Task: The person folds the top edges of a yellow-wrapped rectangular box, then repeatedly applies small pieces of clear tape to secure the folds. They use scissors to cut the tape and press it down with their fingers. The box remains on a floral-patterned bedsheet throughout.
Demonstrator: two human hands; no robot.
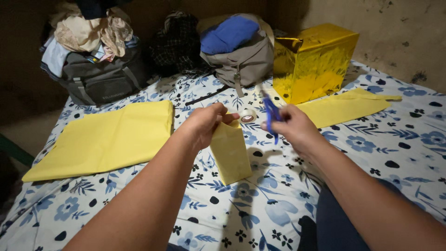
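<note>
My left hand (206, 124) pinches the top of a small box wrapped in yellow paper (230, 153), which stands upright on the flowered bed sheet (371, 139). My right hand (292, 128) holds blue-handled scissors (271, 113) just right of the box top, blades pointing up and away. A roll of clear tape (247, 115) lies on the sheet just behind the box, between my two hands.
A big folded yellow paper sheet (107, 139) lies at the left. A yellow paper strip (344, 108) lies at the right, in front of a gold foil-wrapped box (313, 62). Backpacks (241, 56) and piled clothes (88, 32) line the far edge by the wall.
</note>
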